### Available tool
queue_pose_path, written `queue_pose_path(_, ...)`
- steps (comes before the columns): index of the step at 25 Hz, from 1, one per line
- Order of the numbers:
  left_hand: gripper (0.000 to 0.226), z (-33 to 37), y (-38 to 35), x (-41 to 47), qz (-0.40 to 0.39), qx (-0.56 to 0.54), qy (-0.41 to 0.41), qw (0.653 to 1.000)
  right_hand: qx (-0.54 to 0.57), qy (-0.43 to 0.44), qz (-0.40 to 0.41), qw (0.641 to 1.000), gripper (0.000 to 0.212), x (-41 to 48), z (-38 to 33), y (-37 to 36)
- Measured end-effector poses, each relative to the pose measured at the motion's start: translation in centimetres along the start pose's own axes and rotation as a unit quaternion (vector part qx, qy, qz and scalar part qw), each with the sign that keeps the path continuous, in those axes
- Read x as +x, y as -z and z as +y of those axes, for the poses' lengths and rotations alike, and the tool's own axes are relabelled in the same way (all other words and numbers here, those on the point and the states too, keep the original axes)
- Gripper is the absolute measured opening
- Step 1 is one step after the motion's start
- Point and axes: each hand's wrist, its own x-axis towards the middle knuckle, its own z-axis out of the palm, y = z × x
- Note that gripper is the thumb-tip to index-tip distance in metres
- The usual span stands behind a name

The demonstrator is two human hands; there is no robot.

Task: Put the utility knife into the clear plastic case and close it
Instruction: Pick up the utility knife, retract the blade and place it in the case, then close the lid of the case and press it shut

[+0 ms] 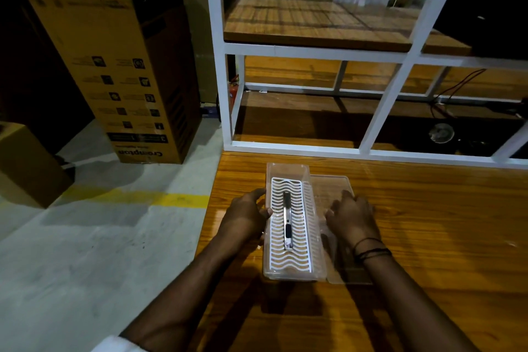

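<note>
A clear plastic case (288, 170) lies lengthwise on the wooden table (428, 237), with a white wavy grid insert in its bottom. The silver and black utility knife (287, 221) lies on that insert, pointing away from me. The case's clear lid (331, 186) lies flat on the table against the case's right side. My left hand (245, 216) rests against the case's left wall, fingers curled on it. My right hand (353, 216) lies on the lid with fingers spread over it.
A white metal frame shelf (314, 51) with wooden boards stands at the table's far edge. Left of the table is grey floor with a yellow line (177, 198), a tall cardboard box (123, 66) and a smaller box (25, 163).
</note>
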Motion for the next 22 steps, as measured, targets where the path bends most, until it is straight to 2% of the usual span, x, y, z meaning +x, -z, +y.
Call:
queue_pose_path(2, 0.056, 0.2, 0.1, -0.1, -0.004, 0.007, -0.001, 1.000, -0.061, -0.080, -0.052, 0.994, 0.089, 0.8, 1.6, -0.5)
queue_pose_path(4, 0.054, 0.4, 0.0, -0.2, -0.004, 0.007, 0.001, 1.000, -0.089, -0.117, -0.075, 0.986, 0.107, 1.3, 2.7, -1.0)
queue_pose_path(7, 0.054, 0.3, -0.1, -0.2, 0.006, 0.008, 0.010, 1.000, -0.087, -0.118, -0.085, 0.986, 0.104, 1.6, 3.0, -1.1)
queue_pose_path(10, 0.049, 0.3, -0.4, -0.2, 0.010, 0.012, 0.021, 1.000, -0.027, -0.103, -0.084, 0.991, 0.102, 3.5, 4.2, -2.5)
queue_pose_path(12, 0.043, 0.3, -0.5, -0.2, 0.016, 0.015, 0.019, 1.000, 0.024, -0.078, -0.071, 0.994, 0.088, 4.5, 4.2, -2.3)
queue_pose_path(15, 0.041, 0.4, -0.6, -0.3, 0.016, 0.022, 0.020, 0.999, 0.094, -0.024, -0.055, 0.994, 0.020, 1.8, 0.5, 2.1)
queue_pose_path(16, 0.041, 0.5, -0.6, -0.3, 0.014, 0.025, 0.019, 0.999, 0.105, -0.012, -0.045, 0.993, 0.007, 0.8, -0.7, 3.4)
queue_pose_path(19, 0.040, 0.7, -0.5, -0.5, 0.012, 0.020, 0.014, 1.000, 0.121, 0.026, -0.023, 0.992, 0.011, -0.4, -2.8, 5.3)
queue_pose_path(22, 0.039, 0.8, -0.6, -0.7, 0.013, 0.030, 0.010, 0.999, 0.119, 0.069, -0.053, 0.989, 0.019, -1.4, -4.3, 5.7)
